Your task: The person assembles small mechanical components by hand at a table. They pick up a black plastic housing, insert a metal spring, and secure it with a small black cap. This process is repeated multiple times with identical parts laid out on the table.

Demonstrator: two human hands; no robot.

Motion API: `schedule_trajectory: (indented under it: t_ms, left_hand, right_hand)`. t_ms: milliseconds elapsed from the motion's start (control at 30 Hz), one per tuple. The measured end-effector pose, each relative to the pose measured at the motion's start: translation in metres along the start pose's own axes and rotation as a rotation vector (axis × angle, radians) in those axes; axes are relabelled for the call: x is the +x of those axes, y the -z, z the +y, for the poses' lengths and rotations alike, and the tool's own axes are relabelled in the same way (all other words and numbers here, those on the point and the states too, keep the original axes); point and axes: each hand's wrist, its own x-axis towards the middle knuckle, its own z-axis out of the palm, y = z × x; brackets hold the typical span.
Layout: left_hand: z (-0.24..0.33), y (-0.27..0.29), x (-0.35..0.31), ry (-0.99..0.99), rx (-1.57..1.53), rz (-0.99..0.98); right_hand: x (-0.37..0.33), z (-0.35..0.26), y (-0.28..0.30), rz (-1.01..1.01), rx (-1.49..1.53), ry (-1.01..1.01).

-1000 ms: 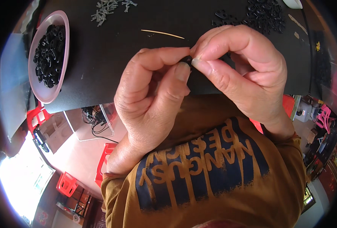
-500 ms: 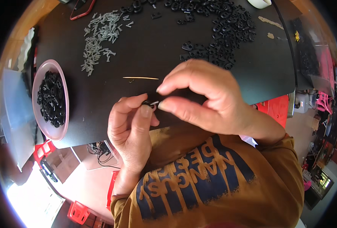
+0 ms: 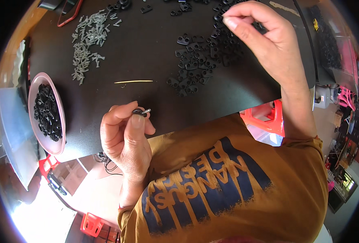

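Observation:
Between thumb and fingers, my left hand [image 3: 124, 135] pinches a small black plastic cord lock piece [image 3: 138, 112] near the table's front edge. A short metal spring [image 3: 147, 110] sticks out of its right side. My right hand [image 3: 264, 32] is up at the far right, over the pile of black cord lock parts [image 3: 195, 56]. Its thumb and forefinger are pinched together beside a black part at the pile's edge; whether they hold anything is hidden. Loose metal springs [image 3: 91, 34] lie heaped at the back left.
A pink bowl [image 3: 61, 117] of small black parts stands at the table's left edge. A wooden toothpick [image 3: 133, 81] lies mid-table. A red-edged phone [image 3: 69, 13] rests at the back left. Below the table's right side is a red plastic stool [image 3: 268, 117].
My right hand has moved from beside my left hand up and right to the black pile. My left hand has shifted slightly left, still holding the piece, its spring now plainly showing.

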Motion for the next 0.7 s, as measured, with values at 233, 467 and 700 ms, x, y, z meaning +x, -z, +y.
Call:
schedule_trajectory:
  t_ms: [233,467,700]
  left_hand:
    - [0.000,0.001,0.001,-0.013,-0.026,-0.005]
    - [0.003,-0.005,-0.001,0.019,0.073,0.036]
    - [0.003,-0.006,-0.002,0.016,0.100,0.037]
  right_hand:
    - [0.004,0.008,-0.008,-0.162,-0.104,0.247]
    - [-0.004,0.015,-0.020,-0.254,-0.145,0.497]
    - [-0.009,0.014,-0.022,-0.267,-0.156,0.337]
